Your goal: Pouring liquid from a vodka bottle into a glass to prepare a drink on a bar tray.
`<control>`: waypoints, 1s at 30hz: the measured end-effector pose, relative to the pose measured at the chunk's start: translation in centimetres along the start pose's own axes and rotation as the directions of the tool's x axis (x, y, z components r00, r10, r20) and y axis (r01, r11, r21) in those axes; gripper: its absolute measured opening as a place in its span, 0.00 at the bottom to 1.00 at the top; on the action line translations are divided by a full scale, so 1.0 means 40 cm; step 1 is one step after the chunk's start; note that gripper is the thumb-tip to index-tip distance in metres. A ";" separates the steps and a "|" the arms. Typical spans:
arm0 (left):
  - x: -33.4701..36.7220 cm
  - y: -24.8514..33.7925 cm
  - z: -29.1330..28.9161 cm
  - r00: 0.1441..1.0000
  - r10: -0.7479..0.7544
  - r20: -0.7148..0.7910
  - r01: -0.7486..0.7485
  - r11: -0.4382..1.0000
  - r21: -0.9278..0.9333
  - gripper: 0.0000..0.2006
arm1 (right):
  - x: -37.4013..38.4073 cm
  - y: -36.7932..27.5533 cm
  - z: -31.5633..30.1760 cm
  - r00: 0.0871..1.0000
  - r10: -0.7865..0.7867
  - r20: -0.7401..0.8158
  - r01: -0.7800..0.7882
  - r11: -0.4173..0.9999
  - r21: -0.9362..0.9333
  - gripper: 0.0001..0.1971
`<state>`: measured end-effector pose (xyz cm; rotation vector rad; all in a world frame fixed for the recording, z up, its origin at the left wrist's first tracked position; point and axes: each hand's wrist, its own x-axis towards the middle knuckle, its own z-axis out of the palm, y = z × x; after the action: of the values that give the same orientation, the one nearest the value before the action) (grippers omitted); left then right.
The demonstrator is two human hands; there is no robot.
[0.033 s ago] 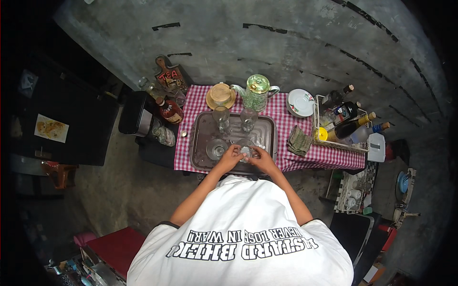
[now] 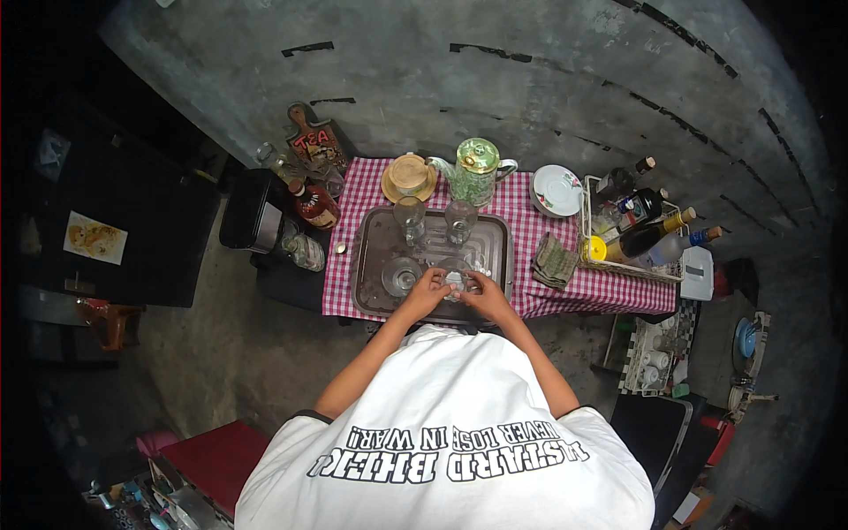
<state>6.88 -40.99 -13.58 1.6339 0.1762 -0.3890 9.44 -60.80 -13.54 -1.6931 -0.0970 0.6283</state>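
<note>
At the near edge of a brown tray (image 2: 371, 252), my left hand (image 2: 427, 291) and my right hand (image 2: 485, 298) close their fingertips on a round piece of clear glassware (image 2: 454, 276) between them. Whether it is a cup or a saucer, I cannot tell; the fingers partly cover it. Just left of it sits another round clear glass piece (image 2: 402, 277). Farther back on the tray stand two clear drinking glasses, one on the left (image 2: 410, 218) and one on the right (image 2: 460, 221).
Behind the tray are a green patterned teapot (image 2: 477, 172) and a lidded tan pot (image 2: 409, 174). To the right lie white plates (image 2: 556, 190), a folded cloth (image 2: 555, 261) and a wire basket (image 2: 586, 221) of bottles. A brown bottle (image 2: 314, 206) stands left. A checkered cloth (image 2: 521, 231) covers the table.
</note>
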 end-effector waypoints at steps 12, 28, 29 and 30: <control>0.008 -0.020 -0.003 1.000 -0.005 0.008 0.005 1.000 -0.003 0.25 | -0.020 -0.023 0.008 0.999 -0.010 -0.033 0.012 0.999 0.048 0.33; 0.003 -0.005 0.002 1.000 0.006 -0.005 -0.006 1.000 -0.021 0.24 | -0.006 0.014 0.011 0.998 -0.010 -0.057 0.015 0.994 0.105 0.31; 0.004 -0.005 0.002 1.000 0.007 -0.004 -0.007 1.000 -0.020 0.24 | -0.007 0.012 0.011 0.998 -0.010 -0.058 0.016 0.994 0.106 0.31; 0.004 -0.006 0.002 1.000 0.004 -0.006 -0.004 1.000 -0.013 0.24 | -0.008 0.010 0.010 0.998 -0.014 -0.060 0.020 0.994 0.104 0.31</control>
<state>6.93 -41.04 -13.84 1.6231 0.1797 -0.3788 8.88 -60.68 -13.84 -1.6070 -0.0361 0.5609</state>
